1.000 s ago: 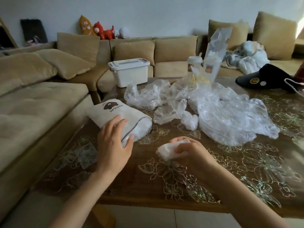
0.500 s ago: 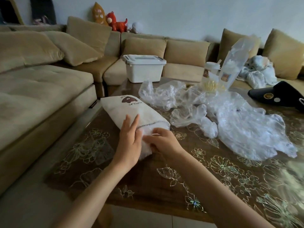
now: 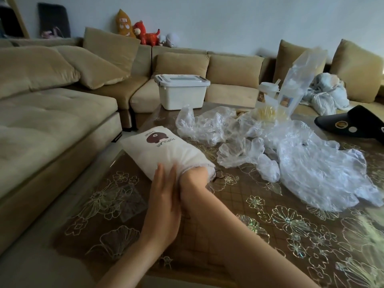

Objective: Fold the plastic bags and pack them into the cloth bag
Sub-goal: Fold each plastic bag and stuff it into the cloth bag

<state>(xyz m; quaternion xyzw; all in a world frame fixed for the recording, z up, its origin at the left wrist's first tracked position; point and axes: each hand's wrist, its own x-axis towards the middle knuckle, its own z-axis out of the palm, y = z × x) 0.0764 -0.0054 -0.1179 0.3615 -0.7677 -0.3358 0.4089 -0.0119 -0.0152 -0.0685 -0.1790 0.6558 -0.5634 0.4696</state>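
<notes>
Beside cloth bag (image 3: 166, 154): loose plastic bags (image 3: 311, 169); white box (image 3: 181, 94) behind.

A brown counter (image 3: 228, 235) with a pale flower pattern fills the near right. A tan corner sofa (image 3: 52, 121) wraps round its left and far sides, with loose cushions (image 3: 99, 63) on it. A white lidded storage box (image 3: 181, 92) sits on the far seat. A yellow plush toy (image 3: 124, 23) and a red plush toy (image 3: 145, 33) stand on the sofa back. A lidded cup (image 3: 268, 92) stands at the counter's far edge, and a black slipper (image 3: 353, 123) lies at the far right.
</notes>
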